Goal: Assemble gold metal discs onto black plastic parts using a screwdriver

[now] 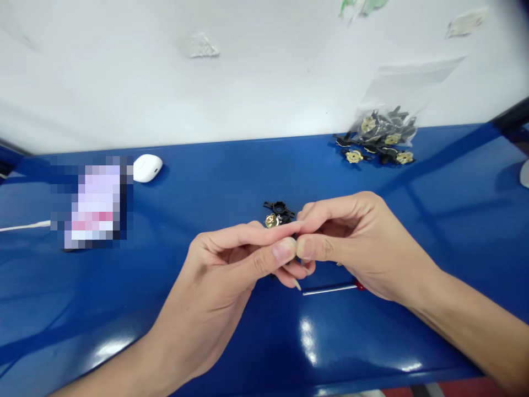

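My left hand (239, 264) and my right hand (347, 237) meet over the middle of the blue table, thumbs and fingertips pinched together. Between them is a small dark part, almost wholly hidden by the fingers, so its kind does not show. Just behind the fingertips lie a black plastic bracket (279, 208) and a brass-coloured round piece (271, 221). Under my right hand rests a screwdriver with a thin metal shaft (330, 289); its red handle (360, 285) is mostly covered by the hand.
At the back right, a clear plastic bag (386, 124) holds several black and brass parts, with more parts (354, 157) loose before it. A white earbud case (147, 167) and a blurred-out phone (95, 204) with a white cable (25, 226) lie left. A white wall (256, 94) rises behind the table (206, 182).
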Motion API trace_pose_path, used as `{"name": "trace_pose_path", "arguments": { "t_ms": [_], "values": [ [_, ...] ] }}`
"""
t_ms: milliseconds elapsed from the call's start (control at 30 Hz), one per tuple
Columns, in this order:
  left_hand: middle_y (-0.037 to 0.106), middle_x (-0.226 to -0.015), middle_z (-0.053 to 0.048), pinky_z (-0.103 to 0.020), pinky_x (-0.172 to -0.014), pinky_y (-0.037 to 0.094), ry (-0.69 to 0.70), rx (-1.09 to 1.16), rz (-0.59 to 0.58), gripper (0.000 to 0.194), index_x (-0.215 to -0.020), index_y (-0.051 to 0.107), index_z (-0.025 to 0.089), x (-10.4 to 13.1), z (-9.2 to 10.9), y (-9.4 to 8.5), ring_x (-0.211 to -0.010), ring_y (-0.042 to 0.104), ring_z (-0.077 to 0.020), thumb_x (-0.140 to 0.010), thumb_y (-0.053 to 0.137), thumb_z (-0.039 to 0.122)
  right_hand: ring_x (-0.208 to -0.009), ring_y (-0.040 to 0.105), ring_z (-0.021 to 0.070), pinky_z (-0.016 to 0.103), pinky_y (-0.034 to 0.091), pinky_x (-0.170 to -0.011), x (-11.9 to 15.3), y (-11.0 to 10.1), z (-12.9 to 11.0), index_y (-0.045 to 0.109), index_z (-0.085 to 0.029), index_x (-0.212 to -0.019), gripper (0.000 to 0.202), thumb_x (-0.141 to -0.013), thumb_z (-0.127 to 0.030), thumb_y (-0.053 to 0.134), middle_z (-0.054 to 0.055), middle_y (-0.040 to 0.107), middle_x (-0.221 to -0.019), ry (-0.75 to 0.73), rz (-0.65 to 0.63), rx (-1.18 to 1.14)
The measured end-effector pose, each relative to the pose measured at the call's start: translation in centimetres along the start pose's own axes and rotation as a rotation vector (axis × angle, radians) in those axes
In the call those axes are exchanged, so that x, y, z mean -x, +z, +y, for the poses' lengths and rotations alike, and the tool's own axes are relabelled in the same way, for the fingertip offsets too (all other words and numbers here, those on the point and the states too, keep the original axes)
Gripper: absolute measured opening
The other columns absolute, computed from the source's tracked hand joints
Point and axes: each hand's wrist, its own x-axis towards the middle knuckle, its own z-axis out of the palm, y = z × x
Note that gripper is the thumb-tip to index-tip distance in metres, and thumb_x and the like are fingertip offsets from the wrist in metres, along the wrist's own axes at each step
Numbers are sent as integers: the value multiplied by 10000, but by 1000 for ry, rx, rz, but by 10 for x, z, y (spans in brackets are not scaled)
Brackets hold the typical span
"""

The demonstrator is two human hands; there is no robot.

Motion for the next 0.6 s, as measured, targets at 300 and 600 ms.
{"name": "trace_pose_path", "arguments": {
  "t_ms": [300, 600],
  "values": [
    [914, -970, -6, -140, -852, 676, 13, -46, 8, 138, -1076, 978, 284, 0, 1, -2, -875, 826, -115, -1029, 892, 187, -774, 815, 137, 232, 694, -760, 6, 1, -8, 918, -266, -938, 139, -869, -180, 1003, -11, 882, -879, -78, 131, 233],
    [860, -873, 17, -157, -868, 683, -15, -67, 5, 170, -1056, 976, 326, -1, 10, -2, -870, 818, -112, -996, 925, 175, -871, 822, 182, 275, 669, -798, 12, -2, -18, 914, -276, -1058, 166, -926, -183, 953, 10, 873, -973, -139, 60, 404]
  ]
}}
